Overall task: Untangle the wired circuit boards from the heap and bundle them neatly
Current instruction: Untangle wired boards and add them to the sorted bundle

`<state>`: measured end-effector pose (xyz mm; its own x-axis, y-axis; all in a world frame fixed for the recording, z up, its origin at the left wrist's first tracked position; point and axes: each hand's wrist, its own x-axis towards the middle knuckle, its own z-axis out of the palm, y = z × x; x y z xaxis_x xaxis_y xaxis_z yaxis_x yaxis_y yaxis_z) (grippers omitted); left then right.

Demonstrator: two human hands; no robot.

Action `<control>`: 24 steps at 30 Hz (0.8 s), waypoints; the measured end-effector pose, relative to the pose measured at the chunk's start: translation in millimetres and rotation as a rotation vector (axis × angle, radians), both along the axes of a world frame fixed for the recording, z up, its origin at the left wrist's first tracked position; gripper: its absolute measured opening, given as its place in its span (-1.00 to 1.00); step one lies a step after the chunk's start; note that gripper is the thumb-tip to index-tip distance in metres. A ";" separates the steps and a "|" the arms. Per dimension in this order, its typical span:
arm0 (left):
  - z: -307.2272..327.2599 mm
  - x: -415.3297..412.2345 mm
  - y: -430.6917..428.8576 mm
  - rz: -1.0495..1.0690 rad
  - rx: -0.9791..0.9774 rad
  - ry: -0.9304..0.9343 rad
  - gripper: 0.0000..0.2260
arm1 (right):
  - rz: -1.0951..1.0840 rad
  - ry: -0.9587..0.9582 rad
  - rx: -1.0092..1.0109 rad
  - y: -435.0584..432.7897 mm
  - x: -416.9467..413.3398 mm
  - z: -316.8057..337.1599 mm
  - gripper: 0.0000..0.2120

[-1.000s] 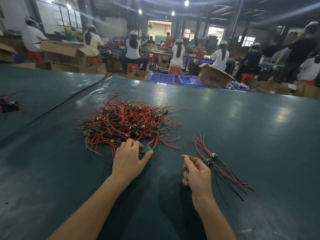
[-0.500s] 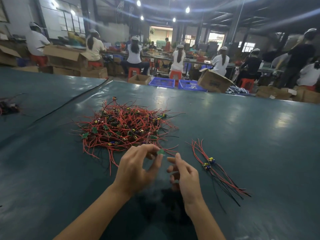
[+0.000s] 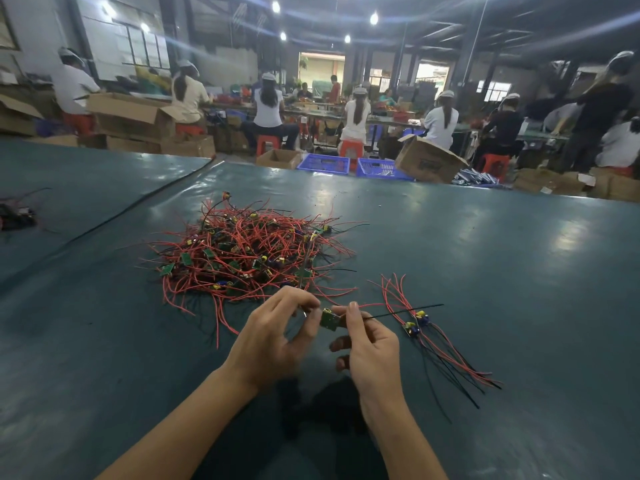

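Observation:
A heap (image 3: 249, 254) of small green circuit boards with red and black wires lies on the dark teal table (image 3: 485, 271). Just in front of it, both hands hold one green board (image 3: 329, 319) lifted off the table. My left hand (image 3: 277, 334) pinches the board's left end. My right hand (image 3: 370, 344) pinches its right end, where a red wire and a black wire (image 3: 401, 311) trail out to the right. A small sorted bundle (image 3: 426, 330) of boards with wires lies to the right of my right hand.
Another dark clump of parts (image 3: 15, 216) sits at the table's far left edge. A seam (image 3: 138, 206) runs diagonally across the table cover. Beyond the far edge stand cardboard boxes (image 3: 427, 164), blue crates (image 3: 323, 163) and several seated workers.
My left hand pulled one board out of the heap's near edge and lifted it. My right hand came up from the table and took hold of the board's other end.

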<state>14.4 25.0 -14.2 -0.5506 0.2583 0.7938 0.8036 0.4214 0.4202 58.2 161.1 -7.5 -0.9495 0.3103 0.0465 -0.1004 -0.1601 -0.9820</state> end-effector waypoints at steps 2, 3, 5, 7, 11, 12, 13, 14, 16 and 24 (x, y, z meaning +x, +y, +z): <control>2.9 -2.5 -2.2 0.011 0.002 -0.006 -0.82 | -0.001 0.000 -0.014 -0.8 -0.1 -0.4 -0.77; 3.7 -3.0 -2.6 0.007 0.014 -0.015 -0.82 | -0.003 -0.006 -0.028 -0.7 -0.3 -1.1 -0.80; 2.7 -2.9 -1.6 0.006 0.051 -0.056 -0.81 | -0.019 -0.007 -0.069 -0.7 -1.3 -2.5 -0.86; 2.0 -2.2 1.1 0.005 0.156 -0.153 -0.80 | -0.037 0.005 -0.104 -0.2 -1.3 -2.9 -0.90; 2.3 -5.7 8.5 0.025 0.458 -0.468 -0.97 | -0.060 0.032 -0.118 -2.0 -0.4 -5.5 -0.91; 2.7 -5.4 9.9 0.027 0.519 -0.531 -0.88 | -0.057 0.029 -0.108 -2.8 -0.1 -6.6 -0.90; 2.3 -5.2 11.0 0.002 0.581 -0.587 -0.80 | -0.054 0.025 -0.101 -3.3 -0.1 -7.4 -0.90; 2.4 -5.0 11.8 -0.016 0.641 -0.639 -0.72 | -0.055 0.021 -0.097 -3.8 -0.5 -8.3 -0.90; 3.8 -4.9 12.9 -0.049 0.784 -0.789 -0.59 | -0.068 0.024 -0.096 -3.7 -1.6 -10.1 -0.89; 10.5 -9.2 8.0 -0.420 1.215 -1.279 -0.54 | -0.093 0.027 -0.148 -3.3 -5.4 -12.3 -0.89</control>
